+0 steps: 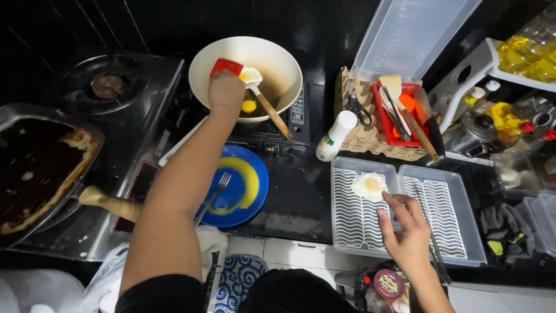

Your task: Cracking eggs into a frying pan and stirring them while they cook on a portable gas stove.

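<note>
Black counter [301, 203]: stove [116, 116], tray [405, 214], plate [246, 185]

White bottle [336, 136] and basket [370, 139] probably crowd the tray's [405, 255] far edge.

Two bare forearms, no rings, watch or bands visible on left hand [226, 91] or right hand [408, 235]. Short black sleeve [155, 294] at left upper arm; dark clothing below, between both arms.

Home kitchen — gas stove [110, 87], cream frying pan [246, 75] with egg, oil bottles [530, 55].
</note>
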